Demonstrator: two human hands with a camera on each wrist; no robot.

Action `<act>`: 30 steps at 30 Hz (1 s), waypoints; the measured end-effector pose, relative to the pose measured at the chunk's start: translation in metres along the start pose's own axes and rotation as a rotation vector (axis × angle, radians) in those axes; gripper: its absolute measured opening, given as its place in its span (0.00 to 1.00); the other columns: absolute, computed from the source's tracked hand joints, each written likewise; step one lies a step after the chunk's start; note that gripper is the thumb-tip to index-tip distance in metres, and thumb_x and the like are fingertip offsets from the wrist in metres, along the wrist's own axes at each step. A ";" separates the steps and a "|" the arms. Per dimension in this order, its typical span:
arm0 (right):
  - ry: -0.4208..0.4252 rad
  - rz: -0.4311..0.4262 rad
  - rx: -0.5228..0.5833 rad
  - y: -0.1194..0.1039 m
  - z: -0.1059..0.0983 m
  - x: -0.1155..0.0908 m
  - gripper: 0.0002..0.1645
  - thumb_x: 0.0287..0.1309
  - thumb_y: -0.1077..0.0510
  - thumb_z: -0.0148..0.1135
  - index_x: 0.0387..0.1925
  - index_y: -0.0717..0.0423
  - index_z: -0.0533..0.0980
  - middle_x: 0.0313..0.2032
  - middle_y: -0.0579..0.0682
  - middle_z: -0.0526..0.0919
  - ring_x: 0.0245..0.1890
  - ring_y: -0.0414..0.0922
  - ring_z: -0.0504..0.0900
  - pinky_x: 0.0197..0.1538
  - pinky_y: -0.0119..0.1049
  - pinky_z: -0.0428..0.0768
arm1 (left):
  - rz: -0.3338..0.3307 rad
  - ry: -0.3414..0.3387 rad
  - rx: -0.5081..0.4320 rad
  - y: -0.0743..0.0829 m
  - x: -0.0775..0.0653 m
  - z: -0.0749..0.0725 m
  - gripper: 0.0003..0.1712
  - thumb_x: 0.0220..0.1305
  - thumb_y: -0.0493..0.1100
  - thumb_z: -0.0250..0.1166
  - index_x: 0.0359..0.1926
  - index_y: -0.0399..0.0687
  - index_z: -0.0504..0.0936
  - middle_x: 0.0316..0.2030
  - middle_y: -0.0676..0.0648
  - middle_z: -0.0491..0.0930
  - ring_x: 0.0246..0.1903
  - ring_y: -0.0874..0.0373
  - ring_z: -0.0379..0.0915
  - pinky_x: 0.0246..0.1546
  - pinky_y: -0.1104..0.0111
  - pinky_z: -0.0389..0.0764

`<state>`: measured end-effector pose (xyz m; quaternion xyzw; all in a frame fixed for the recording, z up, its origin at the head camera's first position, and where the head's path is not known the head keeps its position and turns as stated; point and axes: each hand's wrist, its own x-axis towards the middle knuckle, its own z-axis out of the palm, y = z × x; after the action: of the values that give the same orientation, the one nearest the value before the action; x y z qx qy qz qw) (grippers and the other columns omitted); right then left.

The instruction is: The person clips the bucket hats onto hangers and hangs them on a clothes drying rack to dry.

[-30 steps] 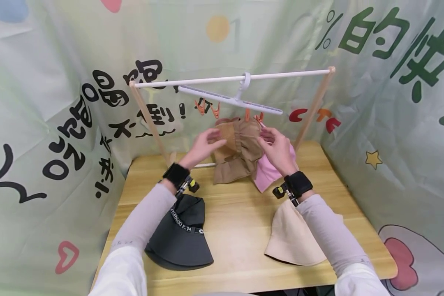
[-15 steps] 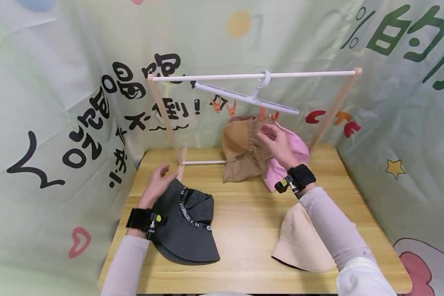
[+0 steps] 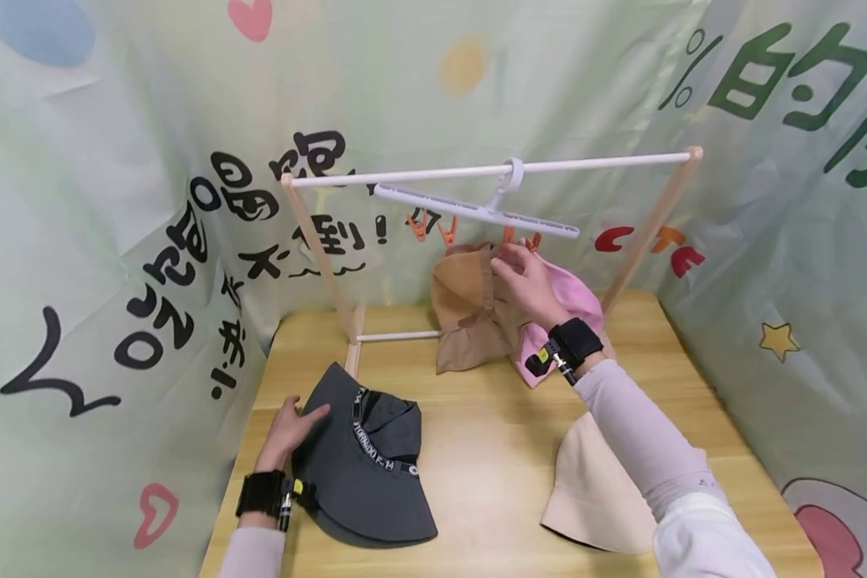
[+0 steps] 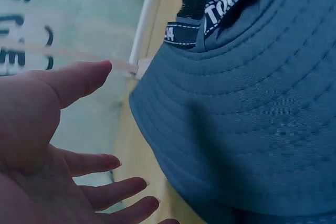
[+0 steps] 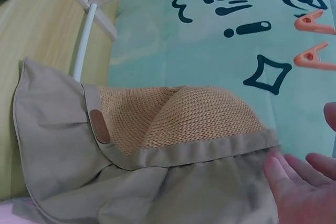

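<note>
My left hand (image 3: 285, 429) is beside the left edge of a dark grey bucket hat (image 3: 361, 502) lying on the table. In the left wrist view its fingers (image 4: 113, 192) are spread and apart from the stitched brim. My right hand (image 3: 526, 282) is at the upper right of a tan sun hat (image 5: 205, 150) with a woven crown panel, its thumb right at the band. That hat hangs below orange clips (image 3: 508, 234) on a white hanger (image 3: 470, 207). A pink hat (image 3: 576, 293) hangs behind it, partly covered by my right hand.
The hanger hooks over the white bar (image 3: 405, 176) of a small wooden rack. Two more orange clips (image 3: 447, 234) dangle from its left side. A cream hat (image 3: 596, 498) lies at the table's right, partly under my right forearm. Printed cloth walls (image 3: 144, 72) surround the table (image 3: 487, 466).
My left hand has left the tan hat and come down leftward to the dark hat's edge. My right hand has stayed by the tan hat. The view has shifted slightly.
</note>
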<state>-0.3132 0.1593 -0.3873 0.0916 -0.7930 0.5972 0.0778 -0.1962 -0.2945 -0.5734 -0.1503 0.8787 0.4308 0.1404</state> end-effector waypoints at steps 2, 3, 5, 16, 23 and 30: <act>-0.010 -0.015 -0.030 0.005 0.008 0.001 0.32 0.64 0.54 0.60 0.63 0.68 0.65 0.57 0.63 0.75 0.58 0.54 0.75 0.61 0.43 0.73 | -0.046 -0.019 -0.022 -0.015 -0.005 0.000 0.55 0.61 0.62 0.62 0.72 0.32 0.45 0.68 0.25 0.50 0.66 0.32 0.52 0.62 0.42 0.62; -0.012 -0.023 -0.035 0.007 0.012 0.002 0.31 0.64 0.53 0.60 0.63 0.67 0.66 0.57 0.63 0.76 0.57 0.53 0.75 0.60 0.43 0.73 | -0.056 -0.026 -0.025 -0.020 -0.007 -0.001 0.55 0.62 0.61 0.62 0.72 0.32 0.44 0.68 0.25 0.51 0.65 0.31 0.53 0.62 0.42 0.62; -0.003 -0.033 -0.037 0.009 0.018 0.006 0.32 0.62 0.52 0.63 0.62 0.65 0.67 0.56 0.62 0.77 0.56 0.53 0.77 0.59 0.43 0.74 | -0.063 -0.035 -0.042 -0.029 -0.010 -0.002 0.54 0.62 0.61 0.61 0.72 0.32 0.45 0.67 0.25 0.52 0.65 0.31 0.54 0.61 0.42 0.63; 0.092 -0.006 -0.055 -0.012 0.059 0.030 0.41 0.49 0.40 0.71 0.58 0.59 0.71 0.53 0.57 0.79 0.50 0.48 0.80 0.53 0.40 0.79 | -0.049 0.080 0.031 -0.044 -0.011 0.002 0.33 0.45 0.59 0.76 0.19 0.44 0.61 0.16 0.50 0.56 0.14 0.57 0.52 0.15 0.68 0.56; 0.194 0.005 -0.038 -0.017 0.078 0.040 0.37 0.44 0.36 0.73 0.50 0.56 0.77 0.42 0.51 0.84 0.42 0.41 0.83 0.46 0.35 0.81 | -0.043 0.041 -0.064 -0.049 -0.009 0.010 0.29 0.47 0.53 0.76 0.18 0.46 0.64 0.15 0.52 0.61 0.15 0.57 0.61 0.17 0.68 0.64; 0.089 0.013 0.255 -0.021 0.082 0.058 0.29 0.52 0.45 0.70 0.49 0.61 0.77 0.44 0.55 0.84 0.42 0.43 0.83 0.46 0.35 0.80 | 0.042 -0.006 -0.166 -0.045 -0.004 0.009 0.23 0.59 0.53 0.68 0.38 0.37 0.73 0.30 0.42 0.74 0.28 0.53 0.72 0.27 0.65 0.74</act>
<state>-0.3661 0.0715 -0.3769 0.0690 -0.7070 0.6972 0.0968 -0.1741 -0.3129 -0.6100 -0.1416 0.8426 0.5054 0.1209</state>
